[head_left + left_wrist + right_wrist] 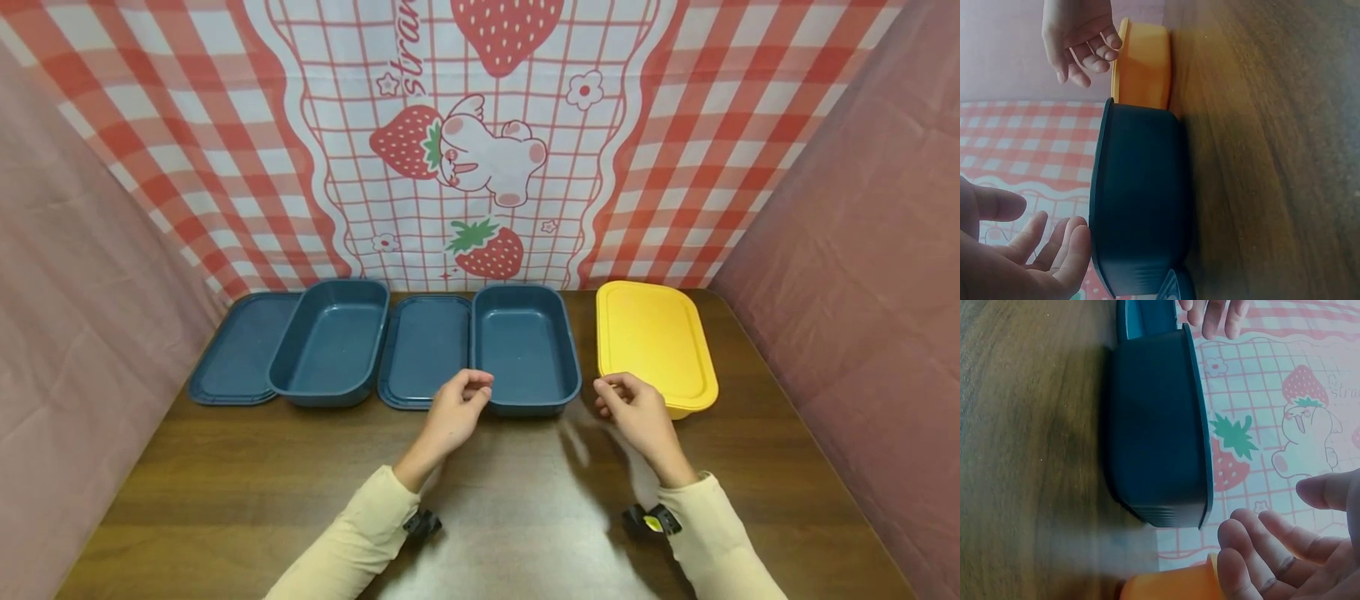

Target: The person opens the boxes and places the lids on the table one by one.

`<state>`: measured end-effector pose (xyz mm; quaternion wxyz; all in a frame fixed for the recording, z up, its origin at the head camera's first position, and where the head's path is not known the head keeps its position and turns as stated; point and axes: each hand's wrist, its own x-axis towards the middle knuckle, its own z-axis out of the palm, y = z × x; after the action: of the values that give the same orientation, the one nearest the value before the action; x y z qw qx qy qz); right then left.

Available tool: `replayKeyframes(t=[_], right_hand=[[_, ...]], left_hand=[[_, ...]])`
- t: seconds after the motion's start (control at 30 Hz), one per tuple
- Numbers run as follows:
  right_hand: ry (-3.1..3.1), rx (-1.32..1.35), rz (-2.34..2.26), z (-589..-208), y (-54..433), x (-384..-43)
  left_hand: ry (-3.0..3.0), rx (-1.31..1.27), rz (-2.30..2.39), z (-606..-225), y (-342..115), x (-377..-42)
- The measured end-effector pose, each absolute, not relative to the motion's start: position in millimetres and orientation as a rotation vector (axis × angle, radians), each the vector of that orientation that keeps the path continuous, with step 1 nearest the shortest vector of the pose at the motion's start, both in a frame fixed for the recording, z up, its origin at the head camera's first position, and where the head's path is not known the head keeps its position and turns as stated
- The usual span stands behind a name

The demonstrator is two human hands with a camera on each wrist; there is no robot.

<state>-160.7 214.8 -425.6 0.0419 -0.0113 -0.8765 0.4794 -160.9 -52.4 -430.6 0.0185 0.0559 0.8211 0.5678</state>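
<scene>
My left hand hovers at the near left corner of an uncovered blue container, its fingers loosely bent and holding nothing. In the left wrist view, those fingertips come close to the container's rim; I cannot tell whether they touch. My right hand holds nothing either. It hangs by the near left corner of a yellow container with its yellow lid on. The right wrist view has its relaxed fingers apart from the blue container.
Left of the middle container lies a flat blue lid. Farther left stands a second open blue container, with another blue lid beside it. All are in a row on a brown wooden table, before a strawberry-print cloth.
</scene>
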Motion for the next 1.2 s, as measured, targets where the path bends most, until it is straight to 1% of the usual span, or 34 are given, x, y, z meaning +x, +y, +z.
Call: replayKeyframes(t=[0.53, 1.2], right_hand=[[-2.619, 0.083, 1.428, -420.0, 220.5, -157.0], [-2.57, 0.055, 1.317, -413.1, 232.8, -151.9]], left_hand=[[2.573, 0.271, 1.777, -427.0, -38.4, -163.8], [2.597, 0.296, 1.733, -424.8, -27.7, -160.4]])
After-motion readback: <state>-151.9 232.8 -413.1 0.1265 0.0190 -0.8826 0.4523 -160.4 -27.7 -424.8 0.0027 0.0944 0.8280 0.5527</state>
